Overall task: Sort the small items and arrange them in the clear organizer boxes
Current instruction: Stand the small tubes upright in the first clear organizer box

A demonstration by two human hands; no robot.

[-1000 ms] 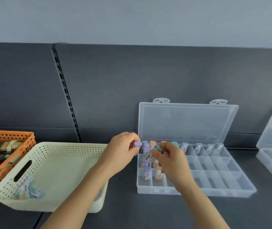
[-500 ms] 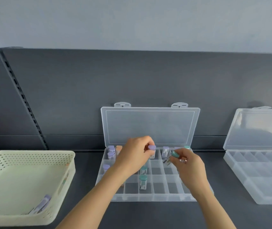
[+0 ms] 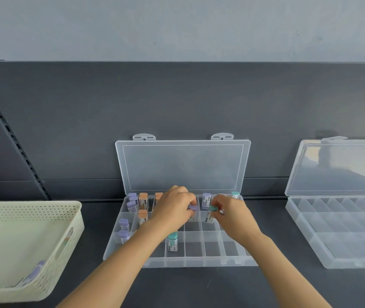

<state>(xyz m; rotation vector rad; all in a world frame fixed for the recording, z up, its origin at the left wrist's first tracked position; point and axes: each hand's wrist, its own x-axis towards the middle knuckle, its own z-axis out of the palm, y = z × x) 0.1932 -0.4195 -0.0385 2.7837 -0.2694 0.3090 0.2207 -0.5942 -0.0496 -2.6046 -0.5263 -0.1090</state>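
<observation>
Both hands work over the middle of the clear organizer box (image 3: 199,262). It lies on the dark counter (image 3: 277,285) with its lid (image 3: 181,167) propped open against the back panel (image 3: 177,103), so every compartment can be reached from above.

The left hand (image 3: 173,208) pinches a purple-capped tube (image 3: 193,207) near its cap with curled fingers. The right hand (image 3: 232,213) pinches a teal-capped tube (image 3: 211,211) the same way. Each tube hangs cap up with its body lowered toward the middle row (the dividers under the fingers are hidden, so I cannot say exactly which compartments). Gripping at the cap probably leaves the body free to slip between the narrow walls and stand upright like the others.

The sorting appears to go by cap colour. The purple-capped group (image 3: 123,223) takes the left column, the orange-capped group (image 3: 143,200) stands just beside it, and a lone teal tube (image 3: 172,241) stands in the front row.

The cream perforated basket (image 3: 28,203) sits near on the left, handy as the supply. At least 1 leftover tube (image 3: 34,273) lies in its near corner, so the task seems only partway done. A second organizer box (image 3: 354,252) stands open on the right, well apart, likely for later items.
</observation>
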